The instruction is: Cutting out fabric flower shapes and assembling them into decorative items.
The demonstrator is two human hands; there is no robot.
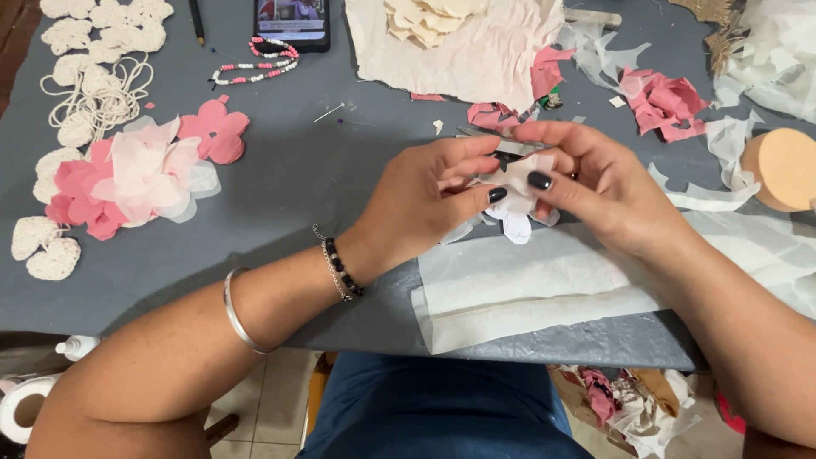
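Observation:
My left hand (429, 194) and my right hand (595, 180) meet over the grey table (289, 183), both pinching a small stack of white fabric petals (516, 217) between thumbs and fingers. Petal lobes hang out below my thumbs. A thin grey metal piece (510, 147), perhaps scissors, lies just behind my fingers; whether I touch it I cannot tell. Folded white sheer fabric (527, 293) lies beneath my hands at the near table edge.
A finished pink and white fabric flower (140, 174) lies at left beside cream crochet hearts and cord (93, 85). A phone (291, 21) and bead strand (255, 66) sit at the back. Cream cloth (459, 51), pink scraps (667, 102) and a round sponge (782, 167) lie right.

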